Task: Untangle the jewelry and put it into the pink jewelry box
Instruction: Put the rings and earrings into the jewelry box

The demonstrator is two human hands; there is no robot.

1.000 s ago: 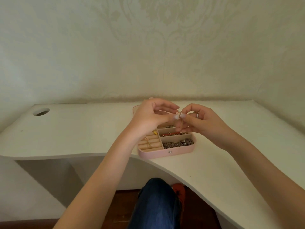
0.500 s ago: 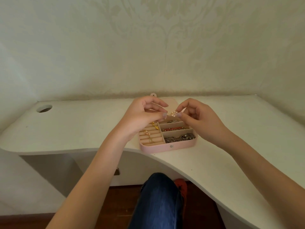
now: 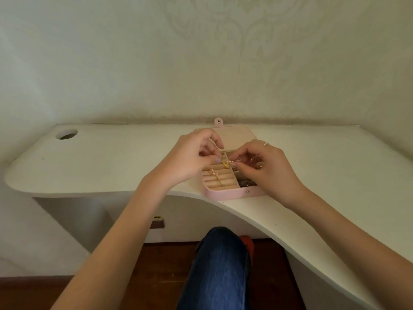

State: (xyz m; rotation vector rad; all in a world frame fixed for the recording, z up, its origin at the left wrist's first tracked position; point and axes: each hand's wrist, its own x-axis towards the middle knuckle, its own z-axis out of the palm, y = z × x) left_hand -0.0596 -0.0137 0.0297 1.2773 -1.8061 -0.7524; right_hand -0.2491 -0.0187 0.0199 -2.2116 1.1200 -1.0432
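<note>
While hands [image 3: 230,163] pinch, pink jewelry box [image 3: 225,194] holds earrings [image 3: 214,173]

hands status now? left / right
Left hand: fingers curled, pinching one end of the small gold jewelry piece above the open pink jewelry box.
Right hand: fingers curled, pinching the other end.

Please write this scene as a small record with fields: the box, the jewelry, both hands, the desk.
box: pink jewelry box, lid open, near the desk's front edge
held piece: small gold jewelry, above the box
left hand: left hand pinches one end
right hand: right hand pinches the other end
in box: gold pieces on the ring rolls
desk: white desk
</note>
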